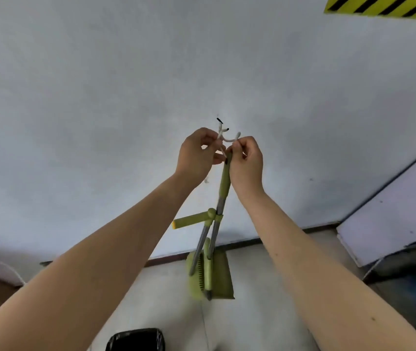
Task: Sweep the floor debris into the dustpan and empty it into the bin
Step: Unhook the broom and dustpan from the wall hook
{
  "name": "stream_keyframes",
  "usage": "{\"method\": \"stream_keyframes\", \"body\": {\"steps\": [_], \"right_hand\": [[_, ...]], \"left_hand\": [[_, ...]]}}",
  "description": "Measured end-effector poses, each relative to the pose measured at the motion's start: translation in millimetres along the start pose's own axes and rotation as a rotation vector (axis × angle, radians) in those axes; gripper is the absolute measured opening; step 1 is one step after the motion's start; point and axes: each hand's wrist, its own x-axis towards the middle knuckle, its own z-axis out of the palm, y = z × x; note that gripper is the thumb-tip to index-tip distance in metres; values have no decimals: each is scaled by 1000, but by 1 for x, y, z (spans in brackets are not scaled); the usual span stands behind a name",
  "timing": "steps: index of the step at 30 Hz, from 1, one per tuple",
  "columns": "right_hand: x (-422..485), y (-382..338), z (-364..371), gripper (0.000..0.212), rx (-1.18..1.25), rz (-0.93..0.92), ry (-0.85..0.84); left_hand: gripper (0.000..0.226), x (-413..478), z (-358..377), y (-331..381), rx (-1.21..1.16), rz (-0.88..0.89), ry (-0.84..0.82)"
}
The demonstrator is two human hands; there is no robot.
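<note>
A green broom and dustpan set (212, 272) hangs against the white wall, clipped together, with the dustpan's short green handle (191, 220) sticking out to the left. The broom's long handle (224, 183) reaches up to a white string loop (228, 139) near a dark wall hook (219, 120). My left hand (196, 153) pinches the string on the left. Just to its right, my right hand (246, 158) grips the string and the top of the broom handle. A bin with a black liner (136, 339) stands at the bottom edge.
The white wall (126, 97) meets a pale tiled floor (265, 287) along a dark skirting strip. A white panel (392, 224) leans at the right with dark bags below it. Yellow-black hazard tape (384, 5) is at the top right.
</note>
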Motion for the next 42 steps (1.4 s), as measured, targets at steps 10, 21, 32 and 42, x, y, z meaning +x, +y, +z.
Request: {"method": "stream_keyframes", "body": {"steps": [10, 21, 32, 42], "right_hand": [[-33, 84, -8, 30, -9, 260, -94], [-69, 151, -10, 10, 135, 284, -309], [-74, 182, 3, 27, -80, 300, -518], [-77, 195, 9, 39, -56, 394, -587]], "left_hand": [[13, -37, 27, -89, -77, -238, 31], [5, -69, 40, -164, -260, -425, 216], [29, -78, 58, -222, 120, -341, 334], [32, -125, 43, -356, 1252, -296, -523]]}}
